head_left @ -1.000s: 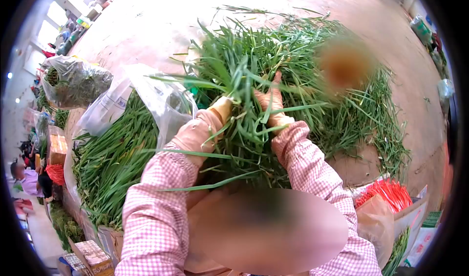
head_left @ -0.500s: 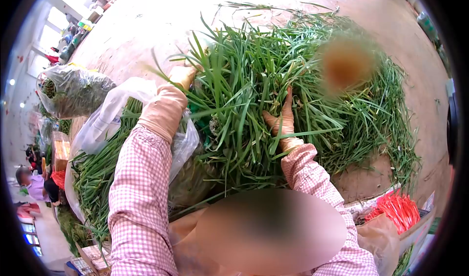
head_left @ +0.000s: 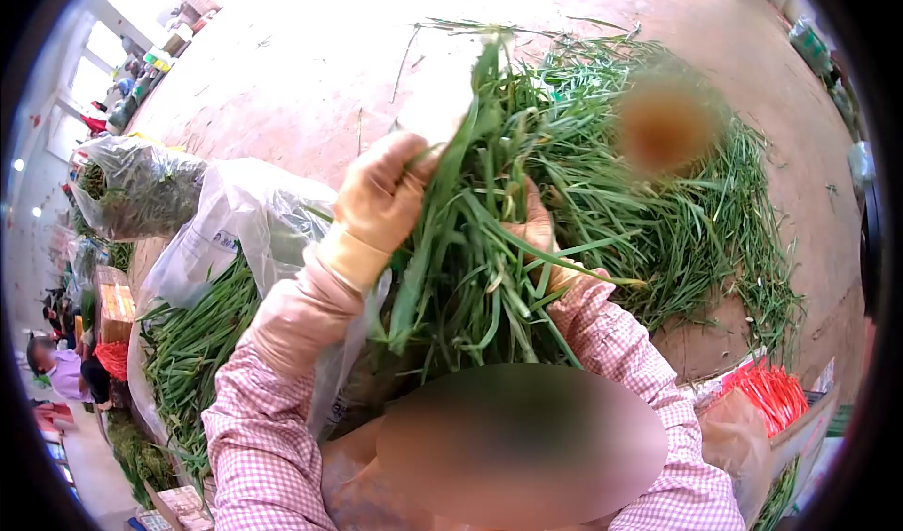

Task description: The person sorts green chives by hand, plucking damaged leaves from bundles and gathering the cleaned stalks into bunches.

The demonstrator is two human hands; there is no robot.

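Long green leafy stalks (head_left: 658, 221) lie in a wide heap on the floor at centre and right. My left hand (head_left: 381, 197), gloved, is closed at the left side of an upright bunch of stalks (head_left: 475, 221), with some leaves in its fingers. On the bunch's right side is my right hand (head_left: 536, 230), also gloved and partly covered by leaves; how its fingers sit is hidden. To the left, more green stalks (head_left: 212, 352) lie in an open clear plastic bag (head_left: 235, 202).
A filled plastic bag (head_left: 141, 188) stands at the upper left. Red strips (head_left: 767, 395) sit in a cardboard box (head_left: 809, 427) at the lower right. Far left are a person in purple (head_left: 66, 366) and a stack of boxes (head_left: 115, 310).
My left hand moved left off the stalks, then came back in against them. The stalks between my hands are now gathered into a narrower, more upright bunch.
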